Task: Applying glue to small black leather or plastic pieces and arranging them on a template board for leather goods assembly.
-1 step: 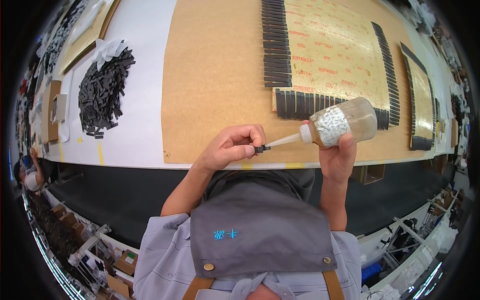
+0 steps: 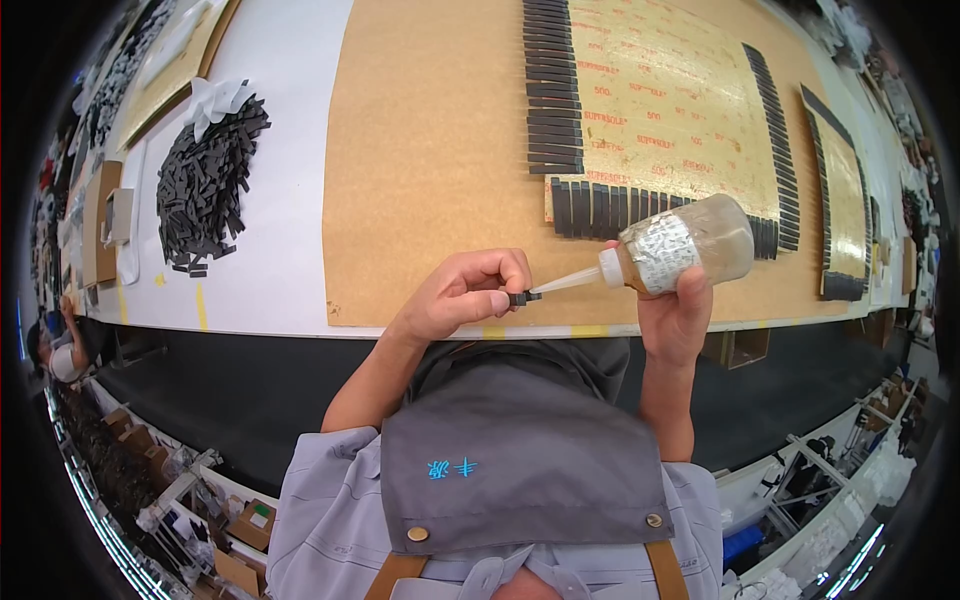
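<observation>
My left hand [image 2: 462, 297] pinches a small black piece [image 2: 521, 297] between thumb and fingers, just above the table's near edge. My right hand [image 2: 676, 322] grips a translucent squeeze bottle [image 2: 690, 245] of brownish liquid, tilted on its side. The bottle's white nozzle [image 2: 570, 281] points left, its tip at the black piece. Behind both hands lies a large cork board [image 2: 430, 150] carrying a tan sheet [image 2: 660, 110] edged with rows of black pieces [image 2: 552, 90].
A heap of loose black strips [image 2: 205, 185] lies on the white table [image 2: 290, 230] at the left. A second tan board with black pieces [image 2: 845, 200] sits at the right. Cardboard boxes [image 2: 100, 220] stand far left, where another person [image 2: 55, 350] works.
</observation>
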Demonstrator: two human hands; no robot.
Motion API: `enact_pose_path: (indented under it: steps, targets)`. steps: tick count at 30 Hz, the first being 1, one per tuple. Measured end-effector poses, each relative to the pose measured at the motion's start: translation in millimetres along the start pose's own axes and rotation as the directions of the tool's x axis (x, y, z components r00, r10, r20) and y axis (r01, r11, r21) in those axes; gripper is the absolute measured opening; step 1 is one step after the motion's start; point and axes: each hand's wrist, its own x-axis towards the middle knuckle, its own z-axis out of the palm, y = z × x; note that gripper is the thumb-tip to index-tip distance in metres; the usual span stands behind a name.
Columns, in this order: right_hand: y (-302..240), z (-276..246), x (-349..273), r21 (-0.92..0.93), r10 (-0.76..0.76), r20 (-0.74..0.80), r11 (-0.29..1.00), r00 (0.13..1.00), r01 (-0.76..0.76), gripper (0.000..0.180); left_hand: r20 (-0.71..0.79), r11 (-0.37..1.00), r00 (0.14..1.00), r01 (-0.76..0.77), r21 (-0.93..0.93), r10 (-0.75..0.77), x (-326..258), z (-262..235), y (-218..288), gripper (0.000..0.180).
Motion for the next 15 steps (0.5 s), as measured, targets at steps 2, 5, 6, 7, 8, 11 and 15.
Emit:
enact_pose_path:
  steps: [2, 5, 6, 7, 8, 11, 15]
  targets:
    - [0.7, -1.3, -0.3, 0.006, -0.003, -0.017, 1.0, 1.0, 0.003, 0.061, 0.0, 1.0, 1.0, 0.0, -0.001, 0.0, 0.0, -0.1, 0.0, 0.01]
    - [0.1, -0.8, -0.8, -0.035, -0.01, -0.025, 0.999, 1.0, 0.009, 0.062, 0.0, 1.0, 1.0, 0.003, -0.001, -0.003, 0.3, 0.1, 0.2, 0.009]
    - [-0.2, 0.1, -1.0, -0.045, -0.014, -0.03, 0.999, 0.999, 0.012, 0.062, -0.001, 1.0, 1.0, 0.007, 0.001, -0.007, 0.5, 0.2, 0.2, 0.009]
    - [-0.5, 0.9, -0.9, -0.054, -0.017, -0.033, 0.998, 0.999, 0.015, 0.063, -0.002, 1.0, 1.0, 0.005, 0.002, -0.005, 0.3, 0.2, 0.3, 0.009]
    - [-0.4, -0.2, -1.3, -0.054, -0.017, -0.032, 0.998, 0.999, 0.015, 0.063, -0.008, 1.0, 1.0, 0.002, 0.006, -0.002, 0.1, 0.2, 0.1, 0.009]
    - [-0.4, -3.2, -3.0, -0.103, -0.01, -0.006, 0.995, 1.0, 0.009, 0.065, -0.014, 1.0, 1.0, -0.006, 0.007, 0.006, -0.3, -0.8, -1.4, 0.009]
    - [-0.7, -6.7, -4.5, -0.084, -0.004, -0.019, 0.996, 1.0, 0.002, 0.065, -0.019, 1.0, 1.0, -0.012, -0.007, 0.012, 0.6, 0.4, -0.2, 0.01]
